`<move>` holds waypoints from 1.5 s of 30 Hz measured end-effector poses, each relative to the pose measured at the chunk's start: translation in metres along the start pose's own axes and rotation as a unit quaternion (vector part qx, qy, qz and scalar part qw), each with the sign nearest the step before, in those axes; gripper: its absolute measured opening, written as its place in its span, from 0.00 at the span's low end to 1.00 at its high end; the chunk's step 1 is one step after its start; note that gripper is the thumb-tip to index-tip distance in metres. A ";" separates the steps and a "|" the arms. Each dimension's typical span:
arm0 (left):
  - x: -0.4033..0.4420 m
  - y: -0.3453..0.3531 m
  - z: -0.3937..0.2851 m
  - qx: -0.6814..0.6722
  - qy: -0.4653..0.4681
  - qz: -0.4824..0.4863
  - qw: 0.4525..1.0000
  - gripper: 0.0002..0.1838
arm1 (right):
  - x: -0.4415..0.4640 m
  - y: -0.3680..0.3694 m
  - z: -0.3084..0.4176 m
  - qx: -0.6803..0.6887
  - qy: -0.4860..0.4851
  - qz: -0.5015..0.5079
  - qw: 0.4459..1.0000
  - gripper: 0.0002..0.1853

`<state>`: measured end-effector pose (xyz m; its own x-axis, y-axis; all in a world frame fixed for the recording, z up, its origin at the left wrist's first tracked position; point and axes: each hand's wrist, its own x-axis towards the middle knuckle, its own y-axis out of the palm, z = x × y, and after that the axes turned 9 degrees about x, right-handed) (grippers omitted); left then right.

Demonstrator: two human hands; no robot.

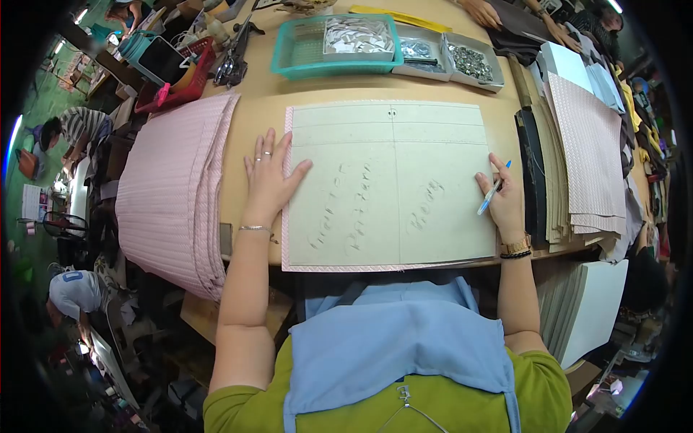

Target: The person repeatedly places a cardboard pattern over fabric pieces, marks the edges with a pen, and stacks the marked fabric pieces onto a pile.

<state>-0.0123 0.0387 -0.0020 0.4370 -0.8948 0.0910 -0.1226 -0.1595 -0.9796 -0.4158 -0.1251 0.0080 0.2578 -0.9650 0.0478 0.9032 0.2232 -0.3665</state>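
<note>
A pale cardboard template (346, 187) with ruled lines and handwriting lies on the table before me. Pink patterned material (286, 216) peeks out beneath it along the left and bottom edges. My left hand (273, 169) is spread flat, its thumb on the template's left edge and its other fingers at or beyond that edge. At the opposite edge, my right hand (503, 195) holds a blue-and-clear ballpoint pen (494, 189) slanted between its fingers. That hand also touches the template's right edge.
A pink patterned stack (170, 187) hangs over the table edge at left. Brown and pink sheets (585, 144) stand piled at right. A teal basket (285, 61) and a box of metal pieces (473, 65) sit at the back. Another person's hands (482, 13) are at the far side.
</note>
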 end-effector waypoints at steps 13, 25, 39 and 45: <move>0.001 -0.005 -0.005 0.012 -0.016 0.017 1.000 0.40 | 0.063 -0.008 -0.004 -0.108 -0.170 -0.006 0.980 0.23; 0.009 -0.005 -0.006 0.009 -0.035 0.035 0.999 0.39 | 0.079 0.007 -0.011 -0.259 -0.194 0.040 0.945 0.25; 0.006 -0.004 -0.006 -0.002 -0.038 0.020 0.999 0.38 | 0.079 0.005 -0.005 -0.278 -0.177 0.082 0.941 0.41; 0.006 -0.004 -0.005 0.024 -0.024 0.022 0.999 0.38 | 0.081 0.006 -0.008 -0.278 -0.175 0.078 0.941 0.38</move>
<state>-0.0133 0.0322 0.0029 0.4740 -0.8796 0.0398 -0.1010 -0.0992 -0.9899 -0.3922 -0.2027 0.0018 0.5582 -0.7998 0.2207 0.5507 0.1582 -0.8196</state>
